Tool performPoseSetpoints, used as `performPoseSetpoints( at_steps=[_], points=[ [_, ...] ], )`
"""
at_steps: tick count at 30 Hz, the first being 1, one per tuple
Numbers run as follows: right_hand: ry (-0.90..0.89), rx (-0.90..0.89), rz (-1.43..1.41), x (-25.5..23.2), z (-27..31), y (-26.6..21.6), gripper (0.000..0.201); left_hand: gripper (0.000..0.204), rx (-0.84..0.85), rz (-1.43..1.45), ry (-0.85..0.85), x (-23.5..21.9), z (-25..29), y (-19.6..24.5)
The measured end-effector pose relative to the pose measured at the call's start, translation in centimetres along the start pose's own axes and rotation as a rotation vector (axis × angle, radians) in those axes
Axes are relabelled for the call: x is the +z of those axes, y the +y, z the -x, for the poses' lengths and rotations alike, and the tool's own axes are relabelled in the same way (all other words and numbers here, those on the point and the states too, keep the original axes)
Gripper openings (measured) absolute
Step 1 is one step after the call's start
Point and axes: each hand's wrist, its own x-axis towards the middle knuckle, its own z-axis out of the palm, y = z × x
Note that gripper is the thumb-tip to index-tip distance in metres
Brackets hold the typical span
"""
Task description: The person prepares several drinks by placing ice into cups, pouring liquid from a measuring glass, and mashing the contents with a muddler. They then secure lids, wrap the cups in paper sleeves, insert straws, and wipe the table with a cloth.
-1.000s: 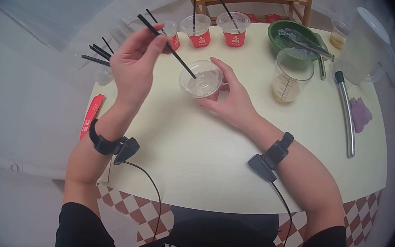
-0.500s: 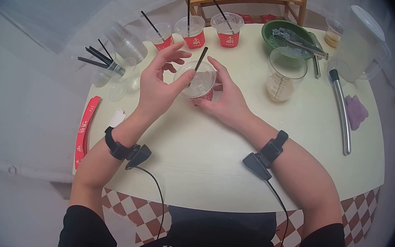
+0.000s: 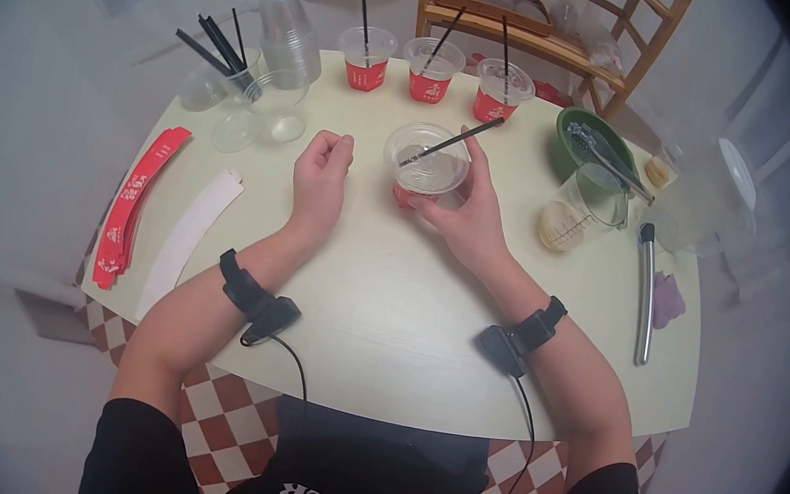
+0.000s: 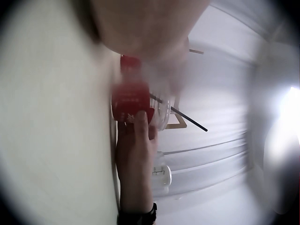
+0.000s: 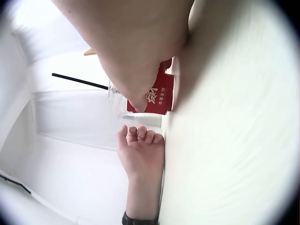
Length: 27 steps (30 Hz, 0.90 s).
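Note:
My right hand [image 3: 472, 215] grips a clear lidded plastic cup [image 3: 426, 158] with a red paper sleeve [image 5: 161, 96], its thumb and fingers round the side. The cup stands upright on the table. A black straw [image 3: 466, 136] pokes through its domed lid and leans to the right. My left hand [image 3: 320, 188] rests at the table to the left of the cup, apart from it. Its fingers are loosely curled with nothing in them, as the right wrist view shows.
Several similar cups with straws, one of them [image 3: 365, 61], line the back. Cup stacks [image 3: 288, 40] and black straws [image 3: 216, 50] stand back left, red sleeves [image 3: 141, 201] lie left. At right are a measuring cup [image 3: 577, 212], green bowl [image 3: 574, 156], pitcher [image 3: 709, 205] and metal muddler [image 3: 646, 303].
The straw went from my left hand into the cup's lid. My left hand let it go and drew back left, down to the table. My right hand keeps hold of the cup.

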Motion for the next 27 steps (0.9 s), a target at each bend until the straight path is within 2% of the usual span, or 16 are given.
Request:
performPoseSetpoints(
  at_steps=[2, 5, 12, 15, 16, 18, 19, 21, 22, 27],
  points=[
    [-0.029, 0.021, 0.025, 0.6, -1.1, -0.3, 0.118, 0.023, 0.051, 0.001, -0.088, 0.0, 0.0, -0.6],
    [-0.036, 0.051, 0.046, 2.3, -3.7, -0.5, 0.118, 0.025, 0.076, 0.011, -0.116, 0.4, 0.4, -0.1],
    [0.018, -0.008, 0.055, 7.7, -10.3, 1.6, 0.119, 0.025, 0.168, 0.025, -0.054, 0.5, 0.4, 1.0],
    [0.025, -0.001, 0.025, 9.2, -11.4, 1.6, 0.12, 0.019, 0.277, -0.084, 0.005, -0.3, -0.4, 1.5],
    [0.021, 0.011, -0.016, 9.4, -11.7, 1.6, 0.121, 0.02, 0.422, -0.24, 0.109, -0.9, -1.1, 1.8],
    [0.022, 0.016, 0.036, 9.9, -11.8, 1.5, 0.122, 0.043, 0.701, -0.553, 0.314, -2.1, -2.5, 2.3],
    [0.028, 0.028, 0.081, 10.0, -11.7, 1.4, 0.124, 0.043, 0.703, -0.549, 0.314, -2.5, -2.9, 2.4],
    [0.01, 0.05, 0.07, 9.8, -11.1, 1.1, 0.124, 0.063, 0.65, -0.731, 0.498, -3.3, -3.6, 2.5],
    [-0.009, 0.068, 0.055, 9.6, -10.6, 0.9, 0.125, 0.084, 0.54, -0.785, 0.47, -3.6, -4.0, 2.4],
    [-0.042, 0.092, 0.045, 6.9, -6.0, 0.1, 0.117, 0.097, 0.419, -0.833, 0.518, -4.2, -4.8, 3.2]
  ],
)
